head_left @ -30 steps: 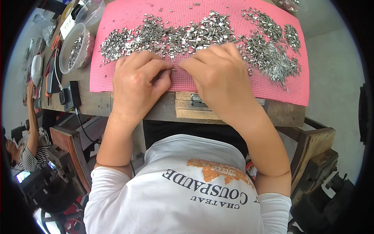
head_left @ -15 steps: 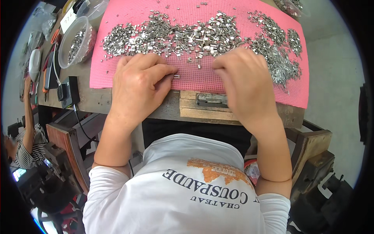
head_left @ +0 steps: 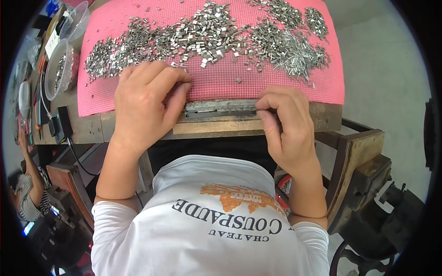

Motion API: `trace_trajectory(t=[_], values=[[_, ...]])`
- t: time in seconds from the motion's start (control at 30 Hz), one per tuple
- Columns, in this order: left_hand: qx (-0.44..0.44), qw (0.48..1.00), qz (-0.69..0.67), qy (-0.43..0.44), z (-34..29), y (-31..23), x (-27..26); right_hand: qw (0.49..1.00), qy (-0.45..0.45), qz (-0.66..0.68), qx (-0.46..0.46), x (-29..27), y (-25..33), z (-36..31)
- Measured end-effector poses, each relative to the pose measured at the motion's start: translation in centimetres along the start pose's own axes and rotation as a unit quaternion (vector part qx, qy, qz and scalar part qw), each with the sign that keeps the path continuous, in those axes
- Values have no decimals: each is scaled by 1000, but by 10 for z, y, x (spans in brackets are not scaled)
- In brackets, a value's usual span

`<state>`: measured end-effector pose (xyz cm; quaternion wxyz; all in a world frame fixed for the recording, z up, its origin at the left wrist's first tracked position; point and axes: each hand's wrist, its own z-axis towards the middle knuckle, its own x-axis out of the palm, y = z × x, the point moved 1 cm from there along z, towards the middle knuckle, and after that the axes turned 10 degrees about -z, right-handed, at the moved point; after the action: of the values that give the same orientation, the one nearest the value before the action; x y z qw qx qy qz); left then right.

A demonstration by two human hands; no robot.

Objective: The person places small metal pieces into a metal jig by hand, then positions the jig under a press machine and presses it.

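Small shiny metal pieces (head_left: 205,34) lie in a long, loose heap on a pink mesh mat (head_left: 212,87). My left hand (head_left: 149,99) rests over the mat's near side, thumb and index finger closed together; whatever is between them is hidden. Just in front of the mat, a narrow dark metal bar fixture (head_left: 221,109) lies on a wooden block (head_left: 221,128), with tiny parts along its groove. At the fixture's right end my right hand (head_left: 287,122) has its fingertips pinched, and any piece in them is too small to make out.
Thin silvery pins (head_left: 297,57) are piled at the mat's right. Left of the mat stands a clear plastic tub (head_left: 69,69) of metal pieces, near a black box (head_left: 63,122) with a cable. A co-worker in a striped top (head_left: 30,191) sits at far left.
My right hand has come down from above the mat to the right end of the bar fixture. The left hand stays closed over the mat. The whole view has shifted, uncovering more of the fixture.
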<state>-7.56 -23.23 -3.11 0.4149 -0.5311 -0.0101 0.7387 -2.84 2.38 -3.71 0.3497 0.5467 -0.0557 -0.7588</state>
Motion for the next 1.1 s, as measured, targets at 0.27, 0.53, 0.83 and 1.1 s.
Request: trace_trajectory(t=[0.27, 0.53, 0.83, 1.1], values=[[13, 998, 40, 46, 1, -2, -6, 999, -12, -11, -30, 4, 0, 4], [5, 999, -10, 41, 4, -10, -1, 995, -44, -75, -57, 12, 4, 6], [19, 989, -147, 10, -1, -44, 35, 997, 6, -46, -66, -4, 6, 5], [40, 995, -94, 9, 8, -46, 39, 998, -66, 2, -25, 3, -6, -2]])
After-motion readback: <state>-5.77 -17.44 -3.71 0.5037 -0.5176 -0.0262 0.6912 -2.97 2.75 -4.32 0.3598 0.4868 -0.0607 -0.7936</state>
